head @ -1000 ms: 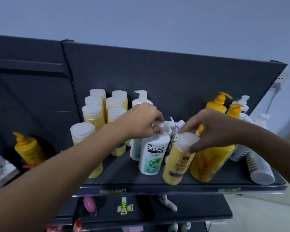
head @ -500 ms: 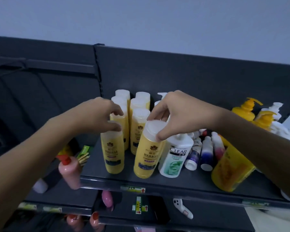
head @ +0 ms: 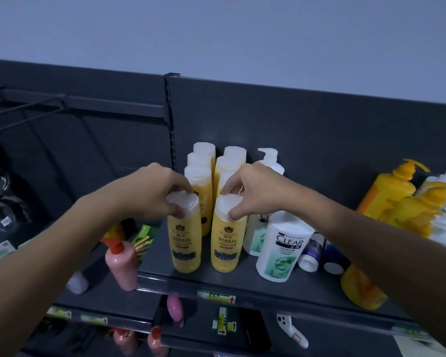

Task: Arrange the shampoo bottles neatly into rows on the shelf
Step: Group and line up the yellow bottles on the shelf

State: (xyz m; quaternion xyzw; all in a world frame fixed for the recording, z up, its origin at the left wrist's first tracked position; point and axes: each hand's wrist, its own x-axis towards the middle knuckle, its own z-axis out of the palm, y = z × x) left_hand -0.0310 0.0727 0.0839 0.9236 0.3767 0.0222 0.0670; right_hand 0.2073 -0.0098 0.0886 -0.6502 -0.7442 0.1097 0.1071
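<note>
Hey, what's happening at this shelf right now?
A person is lining up yellow Herbal shampoo bottles on a dark shelf. The left hand grips the cap of the front left bottle, and the right hand grips the cap of the front right bottle. Both stand upright at the front of two rows. A white Clear bottle stands just to their right.

A narrow gap runs between the two front yellow bottles (head: 184, 238) (head: 225, 240), too tight for the hands. Behind them, two packed rows of yellow bottles (head: 204, 173) block the way to the back panel. The bare shelf (head: 242, 282) front edge lies open. The Clear bottle (head: 285, 247) and small bottles (head: 312, 256) crowd the right.
</note>
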